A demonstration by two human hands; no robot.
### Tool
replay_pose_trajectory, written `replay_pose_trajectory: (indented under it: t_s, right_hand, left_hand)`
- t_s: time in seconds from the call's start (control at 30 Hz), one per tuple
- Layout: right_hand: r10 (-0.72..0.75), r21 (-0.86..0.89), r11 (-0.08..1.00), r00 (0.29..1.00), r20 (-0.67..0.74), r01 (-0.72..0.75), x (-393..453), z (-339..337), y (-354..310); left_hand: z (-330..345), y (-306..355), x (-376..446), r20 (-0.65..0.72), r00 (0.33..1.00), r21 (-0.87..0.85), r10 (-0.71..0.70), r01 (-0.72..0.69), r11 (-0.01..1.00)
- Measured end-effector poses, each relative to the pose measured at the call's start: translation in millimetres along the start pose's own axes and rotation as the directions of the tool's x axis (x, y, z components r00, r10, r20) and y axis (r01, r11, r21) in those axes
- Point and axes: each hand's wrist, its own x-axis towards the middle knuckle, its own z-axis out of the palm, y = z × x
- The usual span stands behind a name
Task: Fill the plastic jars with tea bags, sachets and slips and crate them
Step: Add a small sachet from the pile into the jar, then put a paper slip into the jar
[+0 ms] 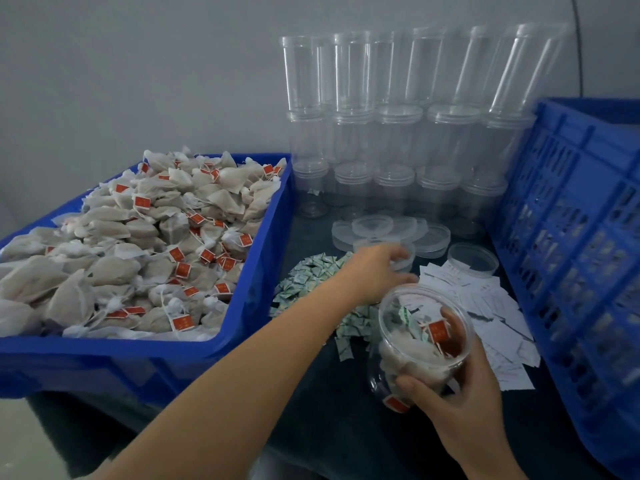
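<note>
Here, the bench as it stood:

Right hand (464,403): gripped an open clear jar (420,344) from below and behind, thumb on the near wall, fingers curled round the far side; the jar was tilted, mouth toward the viewer.

Jar contents: several tea bags with red tags and what looked like a green-printed sachet — the jar was partly filled and had no lid on.

Left hand (381,268): reached across the table, fingers bent down over a clear lid (403,258) at the edge of the sachet pile; whether it actually pinched the lid could not be told.

Tea bags (138,244): heaped in a blue tray (256,258) on the left.

Sachets (308,278): a loose green-and-white pile on the dark table, just right of the tray.

Slips (485,299): white papers scattered beside the sachets, near the crate.

Lids (388,226): clear discs overlapping behind the sachets — one lay apart, upturned, further right.

Empty jars (398,133): stacked in tiers against the wall.

Crate (571,209): blue, latticed, at the far right.
</note>
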Motion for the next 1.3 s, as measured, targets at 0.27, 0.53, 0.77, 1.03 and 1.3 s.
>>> replay_pose_trajectory:
  t_s: [0.27,0.53,0.77,1.03,1.3]
  right_hand:
    - [-0.036,0.0,0.999,0.998,-0.045,0.036,-4.3,-14.5,-0.3]
    - [-0.011,0.018,1.0,0.998,-0.068,0.012,-4.1,-12.7,1.7]
    - [0.048,0.048,0.998,0.996,-0.075,-0.045,-5.5,-13.4,4.3]
    - [0.081,0.069,0.995,0.993,-0.084,-0.075,-6.2,-17.1,10.3]
    - [0.086,0.124,0.989,0.993,-0.08,-0.076,-1.6,-17.0,9.3]
  left_hand:
    - [44.3,-2.0,14.5,0.272,0.947,0.443,0.171,-0.281,0.851]
    - [51.6,-7.1,18.8,0.288,0.953,0.457,0.096,-0.224,0.861]
    - [53.0,-3.5,20.1,0.235,0.963,0.288,0.13,-0.196,0.937]
    - [71.7,6.4,41.0,0.328,0.934,0.331,0.143,-0.256,0.908]
    - [69.4,5.2,42.7,0.199,0.98,-0.012,0.026,-0.024,1.0]
